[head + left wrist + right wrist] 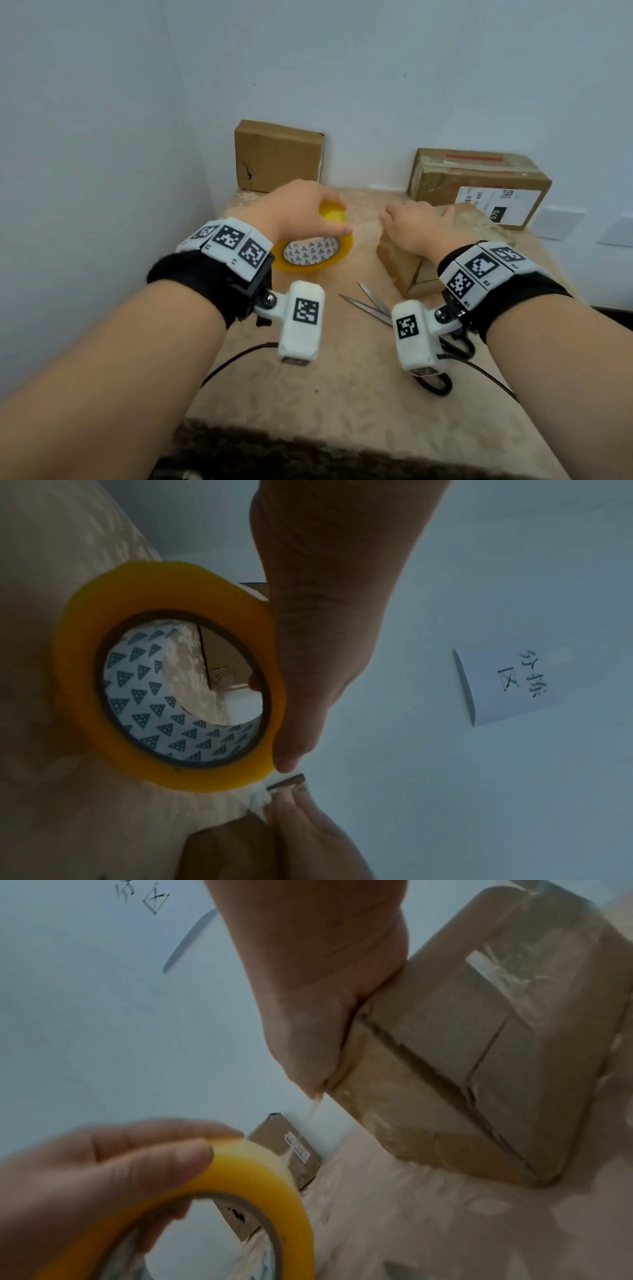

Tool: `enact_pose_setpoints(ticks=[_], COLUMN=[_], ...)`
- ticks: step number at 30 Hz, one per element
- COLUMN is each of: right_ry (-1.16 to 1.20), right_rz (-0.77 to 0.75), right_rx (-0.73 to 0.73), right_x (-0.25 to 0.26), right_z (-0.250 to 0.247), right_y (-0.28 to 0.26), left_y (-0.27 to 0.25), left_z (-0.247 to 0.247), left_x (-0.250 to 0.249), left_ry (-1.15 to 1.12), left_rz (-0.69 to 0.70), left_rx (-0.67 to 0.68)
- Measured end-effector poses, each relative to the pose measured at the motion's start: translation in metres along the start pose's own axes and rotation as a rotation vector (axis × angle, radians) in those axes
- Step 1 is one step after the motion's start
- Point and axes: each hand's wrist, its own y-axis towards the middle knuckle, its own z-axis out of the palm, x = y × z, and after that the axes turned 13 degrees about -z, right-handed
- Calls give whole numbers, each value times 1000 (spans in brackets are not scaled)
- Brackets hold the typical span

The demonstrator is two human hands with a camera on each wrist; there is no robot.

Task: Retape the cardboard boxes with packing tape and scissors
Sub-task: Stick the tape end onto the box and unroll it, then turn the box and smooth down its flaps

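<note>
A plain room corner set up for parcel work, more a sorting or packing spot than a home.

You sit at a small table (342,394) with a pale leaf-patterned cover, pushed into a corner of bare white walls (102,137). Worn cardboard boxes (279,156) stand against the wall, one with a shipping label (496,205) and barcode. A white paper sign (514,685) with handwritten characters is stuck to the wall. Tape (313,253) and scissors (373,305) lie to hand.

Black wristbands (191,274) carry white marker-printed blocks (236,245), white camera pods (303,322), black cables (233,359)
</note>
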Motion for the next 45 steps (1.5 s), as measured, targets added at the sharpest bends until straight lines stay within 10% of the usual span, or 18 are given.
enact_pose_setpoints(ticks=[18, 30, 37, 45], right_ry=[-66, 339, 93, 8], right_rz=[-20, -118, -8, 13], right_rx=[41, -383, 267, 323], right_x=[14, 17, 31, 13], right_z=[7, -33, 7, 19], right_y=[6, -76, -128, -139], left_y=[1, -31, -44, -37], left_z=[24, 15, 21, 25], left_x=[-5, -22, -29, -19], left_ry=[172, 300, 315, 263], left_rz=[46, 92, 21, 23], left_rx=[-152, -260, -235, -122])
